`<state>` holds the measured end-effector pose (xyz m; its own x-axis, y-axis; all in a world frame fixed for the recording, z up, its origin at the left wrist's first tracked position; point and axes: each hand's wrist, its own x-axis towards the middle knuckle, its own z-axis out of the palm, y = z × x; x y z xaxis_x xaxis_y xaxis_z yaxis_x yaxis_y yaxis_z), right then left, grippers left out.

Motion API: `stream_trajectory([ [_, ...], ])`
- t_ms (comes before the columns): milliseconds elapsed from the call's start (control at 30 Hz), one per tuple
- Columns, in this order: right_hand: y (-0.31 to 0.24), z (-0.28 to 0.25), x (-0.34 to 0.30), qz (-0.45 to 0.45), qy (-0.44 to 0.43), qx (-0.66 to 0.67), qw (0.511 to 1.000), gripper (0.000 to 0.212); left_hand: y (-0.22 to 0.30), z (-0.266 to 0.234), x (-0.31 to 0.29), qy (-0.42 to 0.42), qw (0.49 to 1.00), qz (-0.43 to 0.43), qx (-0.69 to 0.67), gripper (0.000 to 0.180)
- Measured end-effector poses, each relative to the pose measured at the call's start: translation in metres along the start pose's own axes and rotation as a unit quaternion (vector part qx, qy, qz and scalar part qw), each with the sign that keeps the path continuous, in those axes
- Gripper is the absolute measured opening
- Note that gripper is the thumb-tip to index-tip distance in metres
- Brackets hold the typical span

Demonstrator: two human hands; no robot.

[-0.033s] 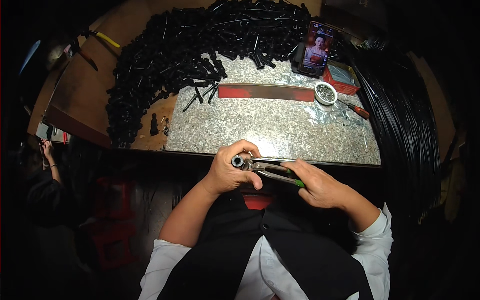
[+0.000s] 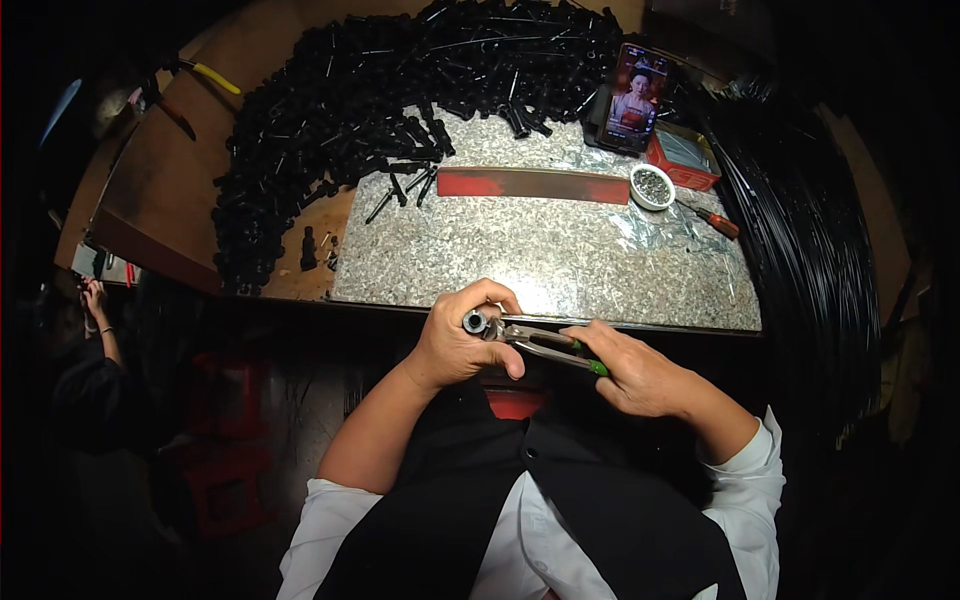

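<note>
At the near edge of the stone slab, my left hand (image 2: 455, 340) is curled around a dark tubular part (image 2: 475, 322), its round open end facing up. My right hand (image 2: 640, 370) grips the pliers (image 2: 545, 345), which have bare metal arms and green handle ends. The jaws of the pliers meet the tube beside my left thumb and fingers; exactly what they bite on is too small to make out. Most of the tube is hidden inside my left hand.
A speckled stone slab (image 2: 480, 240) carries a red-and-brown strip (image 2: 532, 185). Behind lies a heap of black parts (image 2: 330, 110). To the right are a white cup of small metal pieces (image 2: 652, 187), a screwdriver (image 2: 720, 222), a phone (image 2: 634, 100) and long black rods (image 2: 800, 230).
</note>
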<state>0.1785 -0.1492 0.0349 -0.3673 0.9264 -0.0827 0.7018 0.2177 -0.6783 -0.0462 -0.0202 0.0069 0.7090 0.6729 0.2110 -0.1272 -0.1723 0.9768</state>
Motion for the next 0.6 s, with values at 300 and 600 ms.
stream_trajectory([
  [300,-0.001,0.010,0.013,0.081,0.006,0.059,0.995,0.024,-0.003,0.005,-0.005,0.068,0.996,0.023,0.050,0.077],
  [600,0.011,0.027,0.008,0.065,0.122,-0.006,0.990,0.022,-0.010,0.011,-0.006,0.127,0.989,0.053,0.056,0.074],
])
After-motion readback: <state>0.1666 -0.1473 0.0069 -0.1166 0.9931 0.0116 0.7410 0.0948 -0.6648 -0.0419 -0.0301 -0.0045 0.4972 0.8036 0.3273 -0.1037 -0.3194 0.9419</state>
